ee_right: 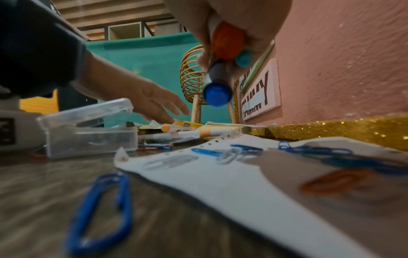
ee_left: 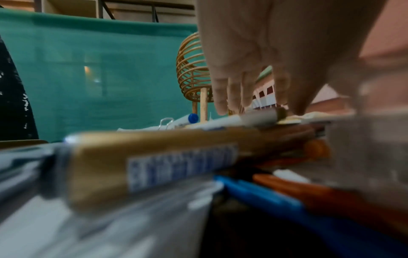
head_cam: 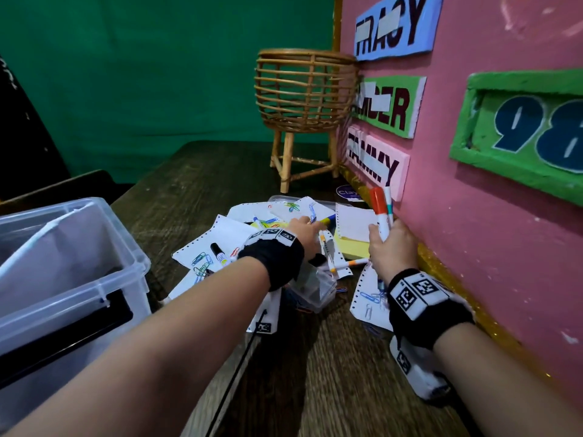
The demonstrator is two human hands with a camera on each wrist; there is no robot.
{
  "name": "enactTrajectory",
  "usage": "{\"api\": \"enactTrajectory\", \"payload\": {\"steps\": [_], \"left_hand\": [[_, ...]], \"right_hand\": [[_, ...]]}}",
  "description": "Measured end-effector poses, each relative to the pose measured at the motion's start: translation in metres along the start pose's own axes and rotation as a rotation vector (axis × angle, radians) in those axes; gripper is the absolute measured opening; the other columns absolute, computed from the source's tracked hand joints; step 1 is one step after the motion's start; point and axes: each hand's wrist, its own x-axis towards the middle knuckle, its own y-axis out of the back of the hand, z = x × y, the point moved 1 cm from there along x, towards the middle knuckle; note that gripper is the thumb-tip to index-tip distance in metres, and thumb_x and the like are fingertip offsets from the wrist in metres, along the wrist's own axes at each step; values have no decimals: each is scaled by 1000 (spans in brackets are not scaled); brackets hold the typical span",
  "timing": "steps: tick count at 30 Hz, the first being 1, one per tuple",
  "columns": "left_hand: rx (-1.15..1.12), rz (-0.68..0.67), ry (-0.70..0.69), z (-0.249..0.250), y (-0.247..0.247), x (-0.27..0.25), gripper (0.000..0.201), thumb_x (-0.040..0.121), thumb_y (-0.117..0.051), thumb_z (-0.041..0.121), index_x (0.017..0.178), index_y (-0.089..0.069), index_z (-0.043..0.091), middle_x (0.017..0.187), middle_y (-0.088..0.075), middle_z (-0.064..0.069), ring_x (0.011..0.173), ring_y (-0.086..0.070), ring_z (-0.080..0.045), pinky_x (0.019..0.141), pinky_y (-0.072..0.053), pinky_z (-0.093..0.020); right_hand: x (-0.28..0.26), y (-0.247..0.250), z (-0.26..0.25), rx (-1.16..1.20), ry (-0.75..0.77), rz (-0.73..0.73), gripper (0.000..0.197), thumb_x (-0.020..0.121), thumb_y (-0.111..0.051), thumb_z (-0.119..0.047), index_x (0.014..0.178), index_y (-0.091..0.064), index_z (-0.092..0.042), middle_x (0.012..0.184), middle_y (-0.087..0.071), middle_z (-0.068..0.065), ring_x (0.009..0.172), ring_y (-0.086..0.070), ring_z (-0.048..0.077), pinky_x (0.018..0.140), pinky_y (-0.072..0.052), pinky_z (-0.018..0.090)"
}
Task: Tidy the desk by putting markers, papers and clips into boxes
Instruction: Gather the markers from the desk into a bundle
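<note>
Right hand: the right hand is wrapped around a bunch of markers and holds them upright near the pink board at the right edge of the tabletop.
Held markers: an orange-capped marker and a thin teal-capped marker stick up out of the fist; the right wrist view also shows a blue-capped marker in the same grip.
Left hand: the left hand reaches forward over the pile, fingers stretched out and loosely spread, holding nothing; the fingertips come down at a yellow marker lying on the papers, but contact cannot be told.
Papers: white sheets with punched edges lie scattered over the middle of the tabletop; a yellow notepad sits among them, toward the right edge.
Loose markers: a black-capped marker rests on a sheet left of the left wrist; an orange-tipped pen lies between the two hands.
Clips: coloured paper clips are strewn over the sheets, with more on the sheet beside the right wrist.
Small box: a small clear box with its lid raised stands on the tabletop under the left forearm.
Large box: a large clear plastic bin stands at the left edge of the tabletop, with a white sheet inside.
Basket: a wicker basket on legs stands at the far edge, against the pink board.
</note>
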Motion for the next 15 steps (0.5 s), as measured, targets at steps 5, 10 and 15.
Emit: {"api": "enactTrajectory", "payload": {"steps": [5, 10, 15], "left_hand": [[-69, -72, 58, 1, -4, -1, 38, 100, -34, 22, 136, -45, 11, 145, -42, -6, 133, -40, -26, 95, -37, -30], [-89, 111, 44, 0, 19, -2, 32, 90, -53, 30, 98, -67, 3, 100, -68, -17, 96, -63, -33, 79, -51, -34], [-264, 319, 149, -5, 37, -29, 32, 84, -56, 24, 61, -59, 2, 57, -52, -9, 68, -53, -30, 59, -44, -31]], "right_hand": [[2, -2, -1, 12, 29, 4, 35, 90, -56, -31, 108, -54, -1, 92, -59, 15, 82, -59, 30, 70, -47, 33], [2, -4, 1, 48, 22, -27, 29, 86, -60, -37, 96, -55, -10, 89, -68, 15, 75, -67, 33, 69, -58, 43], [-2, 0, -3, 110, 17, -43, 36, 84, -61, -40, 99, -58, -7, 85, -69, 12, 48, -57, 14, 39, -47, 20]]}}
